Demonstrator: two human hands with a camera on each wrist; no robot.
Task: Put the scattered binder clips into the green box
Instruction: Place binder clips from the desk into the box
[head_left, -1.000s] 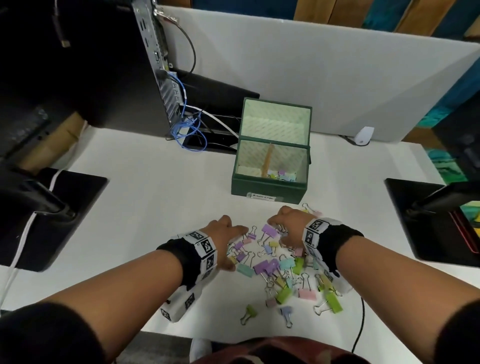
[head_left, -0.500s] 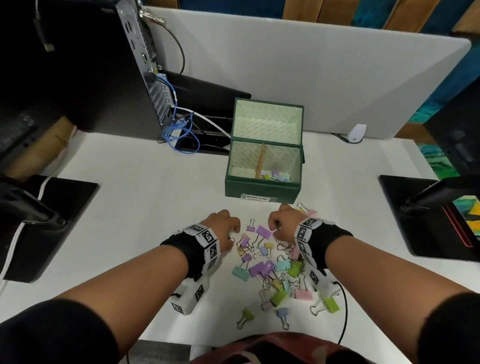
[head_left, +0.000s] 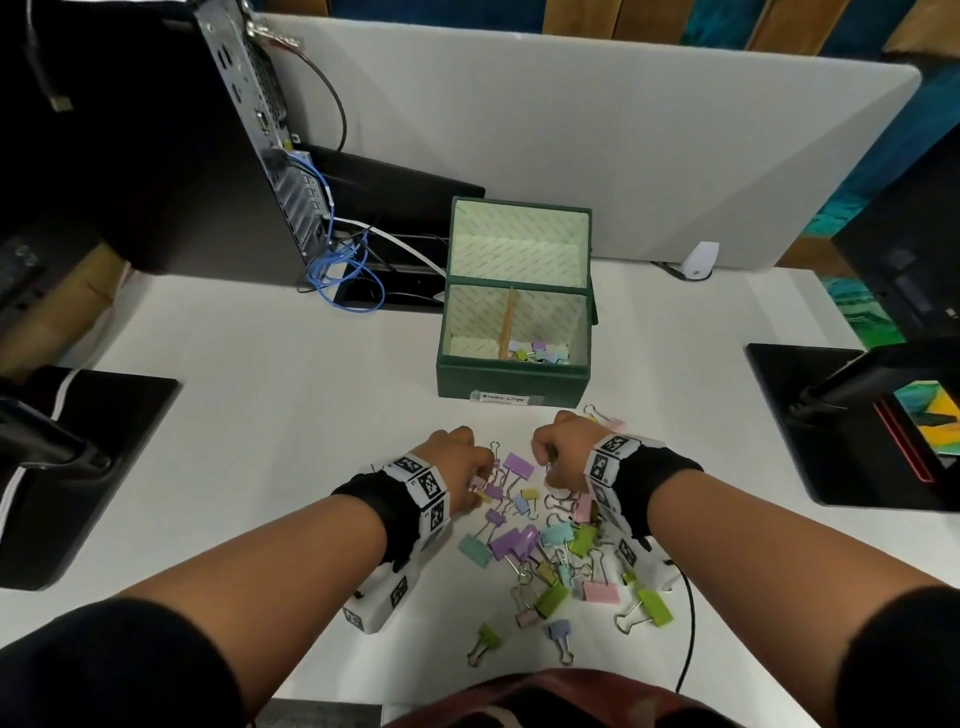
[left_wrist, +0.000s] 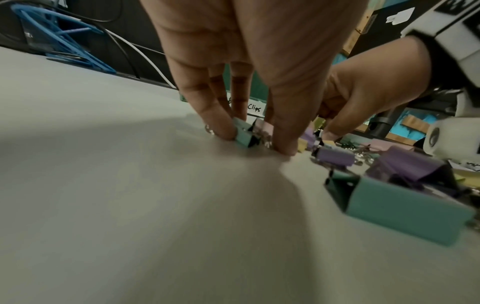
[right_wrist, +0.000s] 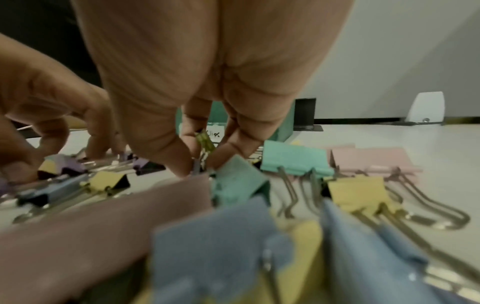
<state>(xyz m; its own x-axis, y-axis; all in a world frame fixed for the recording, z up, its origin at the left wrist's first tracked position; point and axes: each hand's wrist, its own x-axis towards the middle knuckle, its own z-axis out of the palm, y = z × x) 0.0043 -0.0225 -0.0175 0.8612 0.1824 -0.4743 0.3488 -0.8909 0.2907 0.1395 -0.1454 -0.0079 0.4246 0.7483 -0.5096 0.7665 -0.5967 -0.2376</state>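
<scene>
The green box (head_left: 511, 383) stands open on the white table, with several small clips (head_left: 540, 354) in its right compartment. A pile of pastel binder clips (head_left: 550, 540) lies in front of it. My left hand (head_left: 462, 457) is at the pile's far left edge. In the left wrist view its thumb and fingers (left_wrist: 221, 125) pinch a small teal clip (left_wrist: 243, 131) on the table. My right hand (head_left: 558, 447) is at the far right edge. Its thumb and fingers (right_wrist: 166, 152) pinch small clips, one of them olive (right_wrist: 205, 142).
A computer case (head_left: 249, 135) with blue cables (head_left: 343, 275) stands at the back left. Black monitor bases sit at the left (head_left: 78, 467) and right (head_left: 810, 415). A white partition (head_left: 571, 156) closes the back, with a small white device (head_left: 698, 260) at its foot.
Both hands have stayed at the pile's far edge near the box. Their fingers have drawn together on small clips. The view has shifted slightly.
</scene>
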